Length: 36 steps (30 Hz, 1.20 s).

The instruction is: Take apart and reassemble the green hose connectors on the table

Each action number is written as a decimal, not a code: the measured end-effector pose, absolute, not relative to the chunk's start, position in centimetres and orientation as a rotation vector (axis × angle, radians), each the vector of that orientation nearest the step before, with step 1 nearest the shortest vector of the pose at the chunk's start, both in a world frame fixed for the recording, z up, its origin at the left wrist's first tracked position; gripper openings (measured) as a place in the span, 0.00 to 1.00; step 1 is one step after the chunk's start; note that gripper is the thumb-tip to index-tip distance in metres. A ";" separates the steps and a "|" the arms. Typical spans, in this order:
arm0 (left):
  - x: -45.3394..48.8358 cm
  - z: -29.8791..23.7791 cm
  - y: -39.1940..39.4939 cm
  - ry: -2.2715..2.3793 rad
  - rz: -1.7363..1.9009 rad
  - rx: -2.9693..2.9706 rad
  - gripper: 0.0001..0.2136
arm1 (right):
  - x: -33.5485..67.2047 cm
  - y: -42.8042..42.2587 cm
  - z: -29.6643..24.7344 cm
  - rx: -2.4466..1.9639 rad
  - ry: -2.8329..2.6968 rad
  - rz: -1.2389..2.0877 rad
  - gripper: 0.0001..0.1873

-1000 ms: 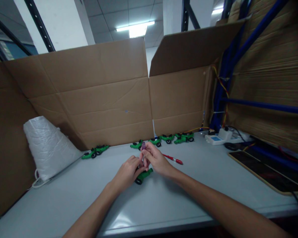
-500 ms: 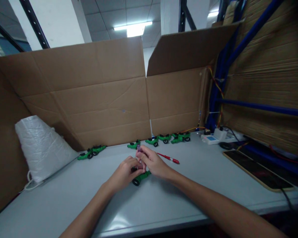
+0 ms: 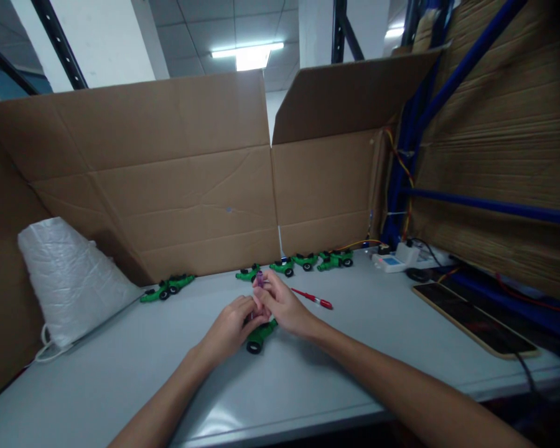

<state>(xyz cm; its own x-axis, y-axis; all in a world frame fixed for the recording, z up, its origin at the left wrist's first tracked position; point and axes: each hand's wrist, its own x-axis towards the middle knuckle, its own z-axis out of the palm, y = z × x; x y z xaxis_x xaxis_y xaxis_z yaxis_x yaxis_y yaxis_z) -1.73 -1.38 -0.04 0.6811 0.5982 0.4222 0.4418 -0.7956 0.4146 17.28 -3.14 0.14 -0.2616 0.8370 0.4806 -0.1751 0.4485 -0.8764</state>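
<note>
My right hand point(image 3: 280, 303) is closed around a screwdriver with a see-through purple handle point(image 3: 260, 278), held roughly upright with the handle end poking out above the fingers. Just left of it, my left hand point(image 3: 236, 323) has its thumb and fingers closed at the upper part of a green toy car point(image 3: 260, 336) with black wheels. The fingers of both hands meet over the toy and hide its top and the screwdriver's tip. A red screwdriver point(image 3: 313, 298) lies on the table beyond my right hand.
More green toy cars point(image 3: 282, 267) line the back of the grey table point(image 3: 345, 373), with another pair point(image 3: 168, 288) at left. A white wrapped bag point(image 3: 70, 283) leans at far left. Cardboard point(image 3: 205, 186) walls the back. A power strip point(image 3: 396, 258) and a phone-like panel point(image 3: 471, 317) lie right.
The view has shifted slightly. My right-hand fingers have changed their hold a little around the screwdriver handle, and more of the green toy car shows below the hands.
</note>
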 end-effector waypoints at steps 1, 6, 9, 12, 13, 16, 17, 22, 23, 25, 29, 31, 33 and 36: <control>-1.7 -0.1 -1.4 0.834 0.797 2.636 0.10 | 17.3 -3.1 0.1 -0.608 -1.529 1.084 0.18; -1.5 0.1 -1.8 0.860 0.770 2.719 0.07 | 17.4 -3.2 0.5 -0.658 -1.555 1.019 0.18; -1.3 0.2 -1.9 0.867 0.748 2.782 0.08 | 17.5 -3.1 0.6 -0.669 -1.555 1.020 0.18; -1.1 0.3 -1.9 0.869 0.723 2.848 0.07 | 17.5 -2.8 0.3 -0.669 -1.522 1.019 0.17; -1.1 0.3 -1.9 0.875 0.714 2.862 0.07 | 17.5 -2.8 0.1 -0.672 -1.508 1.005 0.16; -1.2 0.3 -1.9 0.910 0.704 2.868 0.08 | 17.3 -2.6 -0.2 -0.676 -1.448 0.941 0.16; -1.2 0.4 -1.8 0.927 0.711 2.860 0.08 | 17.3 -2.6 -0.2 -0.680 -1.422 0.905 0.16; -1.5 0.6 -1.7 0.996 0.806 2.769 0.09 | 17.7 -2.1 0.3 -0.719 -1.213 0.653 0.17; -1.5 0.7 -1.7 1.008 0.832 2.739 0.10 | 18.0 -1.9 0.4 -0.732 -1.168 0.639 0.17; -1.6 0.6 -1.7 1.020 0.891 2.665 0.11 | 18.5 -1.5 0.4 -0.790 -1.109 0.666 0.17; -1.7 0.1 -1.4 1.017 1.017 2.482 0.12 | 18.9 -1.5 0.1 -0.953 -1.291 0.681 0.19; -1.7 -0.3 -1.2 1.020 1.078 2.392 0.12 | 18.5 -2.0 0.0 -0.999 -1.509 0.667 0.20; -1.7 -0.6 -1.0 1.018 1.131 2.325 0.11 | 18.1 -2.7 -0.1 -1.055 -1.684 0.654 0.20; -1.7 -0.8 -0.9 1.009 1.166 2.289 0.11 | 17.5 -3.6 0.1 -1.092 -1.816 0.609 0.16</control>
<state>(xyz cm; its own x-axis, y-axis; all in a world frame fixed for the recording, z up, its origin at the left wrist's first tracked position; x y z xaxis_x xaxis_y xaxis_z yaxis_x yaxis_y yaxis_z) -1.69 -0.93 -0.78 0.3979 0.7422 0.5393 0.4273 -0.6701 0.6069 17.51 -3.63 0.12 -0.2017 0.8719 0.4461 0.4268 0.4882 -0.7612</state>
